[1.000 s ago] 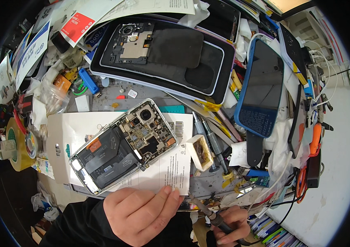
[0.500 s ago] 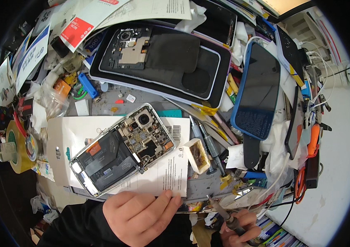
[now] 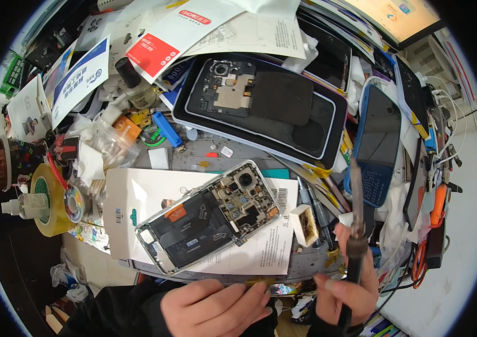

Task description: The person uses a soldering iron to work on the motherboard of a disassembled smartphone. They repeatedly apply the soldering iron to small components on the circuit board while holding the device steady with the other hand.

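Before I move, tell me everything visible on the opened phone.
The opened phone lies insides-up, slanted, on the white card, its camera end toward the upper right. A silvery, metal-looking rim surrounds a black battery bearing an orange patch, and a crowded circuit board with a round camera. Its back is off. The left hand and right hand are clear of it.

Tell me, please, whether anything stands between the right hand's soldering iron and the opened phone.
Yes, in this view: a small white box and slim metal tools lie between the soldering iron and the opened phone.
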`<state>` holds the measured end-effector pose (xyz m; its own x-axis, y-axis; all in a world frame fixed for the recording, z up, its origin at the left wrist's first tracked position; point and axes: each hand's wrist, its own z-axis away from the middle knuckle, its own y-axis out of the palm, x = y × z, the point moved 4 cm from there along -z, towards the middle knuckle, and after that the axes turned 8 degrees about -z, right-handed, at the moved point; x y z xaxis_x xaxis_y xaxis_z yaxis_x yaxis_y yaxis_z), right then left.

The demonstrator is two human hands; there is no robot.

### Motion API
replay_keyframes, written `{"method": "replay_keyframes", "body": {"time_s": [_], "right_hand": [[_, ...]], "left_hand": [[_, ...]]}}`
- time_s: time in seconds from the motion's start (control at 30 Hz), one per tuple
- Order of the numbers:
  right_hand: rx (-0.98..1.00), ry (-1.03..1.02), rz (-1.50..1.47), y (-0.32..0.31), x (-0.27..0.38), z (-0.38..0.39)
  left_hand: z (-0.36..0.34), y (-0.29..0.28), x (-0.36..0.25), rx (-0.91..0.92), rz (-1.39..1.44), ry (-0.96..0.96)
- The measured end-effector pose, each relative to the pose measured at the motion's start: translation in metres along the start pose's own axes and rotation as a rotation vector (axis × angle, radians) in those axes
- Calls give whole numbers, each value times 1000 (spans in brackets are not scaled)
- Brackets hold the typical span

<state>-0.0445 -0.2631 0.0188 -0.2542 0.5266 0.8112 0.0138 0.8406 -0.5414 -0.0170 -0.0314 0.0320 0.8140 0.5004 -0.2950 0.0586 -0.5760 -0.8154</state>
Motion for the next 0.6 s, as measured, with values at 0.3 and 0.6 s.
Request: {"method": "replay_keyframes", "body": {"time_s": [0.3,0.6], "right_hand": [[-9,-164,321,22,3,-35],[43,-99,265,23,5,-27]], "left_hand": [[2,-16,39,69,-202,-227],[-2,-12,49,5,-42,-277]]}}
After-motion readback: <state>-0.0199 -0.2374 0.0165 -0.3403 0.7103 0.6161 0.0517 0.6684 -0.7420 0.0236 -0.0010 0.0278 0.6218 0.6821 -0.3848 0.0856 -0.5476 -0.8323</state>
